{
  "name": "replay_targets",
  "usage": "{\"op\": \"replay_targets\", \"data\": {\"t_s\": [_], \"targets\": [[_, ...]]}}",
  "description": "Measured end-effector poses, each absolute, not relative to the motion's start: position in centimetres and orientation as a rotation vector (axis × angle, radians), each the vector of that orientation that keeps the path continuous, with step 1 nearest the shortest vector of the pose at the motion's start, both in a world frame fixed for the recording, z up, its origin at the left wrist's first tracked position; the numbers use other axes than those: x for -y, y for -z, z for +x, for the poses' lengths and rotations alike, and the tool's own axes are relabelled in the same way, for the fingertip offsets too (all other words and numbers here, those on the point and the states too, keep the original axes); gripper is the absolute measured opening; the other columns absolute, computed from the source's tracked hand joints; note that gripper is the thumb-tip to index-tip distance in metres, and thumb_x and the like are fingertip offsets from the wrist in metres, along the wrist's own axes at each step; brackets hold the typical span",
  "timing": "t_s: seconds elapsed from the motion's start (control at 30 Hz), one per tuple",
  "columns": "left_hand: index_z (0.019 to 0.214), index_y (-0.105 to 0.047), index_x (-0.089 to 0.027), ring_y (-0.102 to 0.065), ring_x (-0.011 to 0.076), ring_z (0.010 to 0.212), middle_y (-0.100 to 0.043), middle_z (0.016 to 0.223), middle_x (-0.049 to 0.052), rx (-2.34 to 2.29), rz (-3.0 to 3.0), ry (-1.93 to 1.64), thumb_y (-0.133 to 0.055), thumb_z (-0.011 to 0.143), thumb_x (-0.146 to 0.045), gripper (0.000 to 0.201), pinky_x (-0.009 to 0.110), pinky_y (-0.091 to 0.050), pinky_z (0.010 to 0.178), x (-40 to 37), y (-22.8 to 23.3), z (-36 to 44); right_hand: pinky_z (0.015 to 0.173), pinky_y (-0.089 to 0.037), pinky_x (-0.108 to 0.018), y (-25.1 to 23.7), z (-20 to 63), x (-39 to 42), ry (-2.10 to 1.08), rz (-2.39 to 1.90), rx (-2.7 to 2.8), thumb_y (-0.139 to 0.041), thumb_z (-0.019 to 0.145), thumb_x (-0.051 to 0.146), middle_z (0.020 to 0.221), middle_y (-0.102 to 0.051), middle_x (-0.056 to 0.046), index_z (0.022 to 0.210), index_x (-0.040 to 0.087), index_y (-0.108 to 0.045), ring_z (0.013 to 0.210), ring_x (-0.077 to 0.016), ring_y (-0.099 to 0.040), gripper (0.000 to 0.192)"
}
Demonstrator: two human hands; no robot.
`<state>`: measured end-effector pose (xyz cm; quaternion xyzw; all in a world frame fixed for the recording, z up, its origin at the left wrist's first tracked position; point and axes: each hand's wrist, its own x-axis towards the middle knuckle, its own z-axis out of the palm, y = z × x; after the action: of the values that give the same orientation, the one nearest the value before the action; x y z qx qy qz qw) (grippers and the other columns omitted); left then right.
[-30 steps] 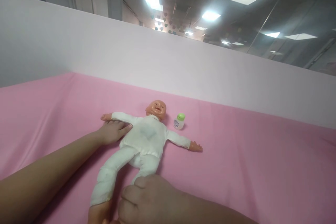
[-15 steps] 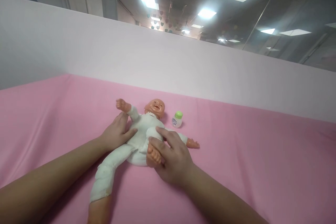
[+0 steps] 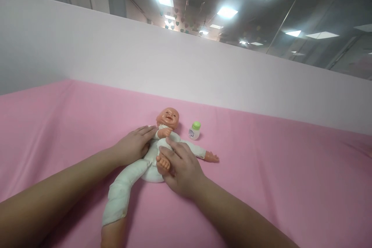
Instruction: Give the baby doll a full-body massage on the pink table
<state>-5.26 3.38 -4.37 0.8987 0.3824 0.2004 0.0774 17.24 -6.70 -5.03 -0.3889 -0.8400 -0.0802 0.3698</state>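
Observation:
A baby doll (image 3: 128,186) in a white suit lies on its back on the pink sheet (image 3: 276,178), head pointing away from me. My left hand (image 3: 135,145) presses against the doll's side and folds its near arm across the chest. My right hand (image 3: 181,168) holds one of the doll's legs bent up onto its belly, the bare foot showing under my fingers. The doll's other leg stretches toward me and its other arm lies out to the right.
A small white bottle with a green cap (image 3: 194,130) stands upright just right of the doll's head. A pale partition wall (image 3: 203,69) closes off the far edge of the pink surface.
My right hand lifted the doll's leg from near me and folded it up onto the belly. My left hand moved the doll's outstretched arm up and across its chest.

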Motion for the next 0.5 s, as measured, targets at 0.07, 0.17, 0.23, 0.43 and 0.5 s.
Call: {"op": "replay_targets", "data": {"t_s": [0.07,0.17,0.23,0.43,0.5], "targets": [[0.146,-0.05,-0.027,-0.057,0.0275,0.13,-0.059,0.146,0.004,-1.148,2.494,-0.709,-0.05,0.087,-0.024,0.06,0.041,-0.048,0.106,-3.8,4.2,-5.3,0.098,-0.052,-0.048,5.2,17.2,6.9,0.283,-0.91,2.135,-0.064,0.09,0.031,0.138,-0.058,-0.015,0.13,0.021,-0.062,0.113,-0.0286,-0.059,0.041],[0.127,-0.062,-0.024,-0.07,0.0284,0.101,-0.074,0.114,0.006,-1.348,2.043,-0.901,-0.055,0.09,-0.047,0.044,0.041,-0.056,0.086,-5.3,5.3,-5.6,0.088,-0.055,-0.043,4.8,16.8,7.9,0.377,-0.729,2.126,-0.066,0.089,0.037,0.132,-0.063,-0.013,0.124,0.021,-0.064,0.102,-0.0254,-0.061,0.039],[0.109,-0.066,-0.019,-0.072,0.0293,0.089,-0.075,0.097,0.008,-1.45,1.717,-1.059,-0.057,0.088,-0.056,0.043,0.042,-0.057,0.08,-6.6,6.5,-6.1,0.081,-0.054,-0.039,4.3,16.3,8.9,0.383,-0.584,2.164,-0.065,0.089,0.039,0.123,-0.068,-0.011,0.121,0.019,-0.064,0.094,-0.0222,-0.062,0.038],[0.097,-0.06,-0.016,-0.073,0.0254,0.079,-0.073,0.086,0.01,-1.205,0.911,-1.324,-0.07,0.08,-0.026,0.022,0.041,-0.061,0.079,-9.4,7.9,-7.9,0.057,-0.042,-0.028,4.0,14.4,11.7,0.224,-0.287,2.469,-0.057,0.096,0.029,0.077,-0.063,0.001,0.087,0.017,-0.064,0.06,-0.011,-0.049,0.016],[0.094,-0.059,-0.015,-0.072,0.025,0.074,-0.071,0.079,0.01,-1.201,0.786,-1.29,-0.066,0.076,-0.013,0.02,0.042,-0.062,0.077,-9.9,7.2,-8.2,0.057,-0.041,-0.029,4.7,13.9,12.1,0.208,-0.252,2.61,-0.061,0.096,0.034,0.072,-0.055,0.003,0.078,0.019,-0.06,0.059,-0.0116,-0.046,0.023]]}}
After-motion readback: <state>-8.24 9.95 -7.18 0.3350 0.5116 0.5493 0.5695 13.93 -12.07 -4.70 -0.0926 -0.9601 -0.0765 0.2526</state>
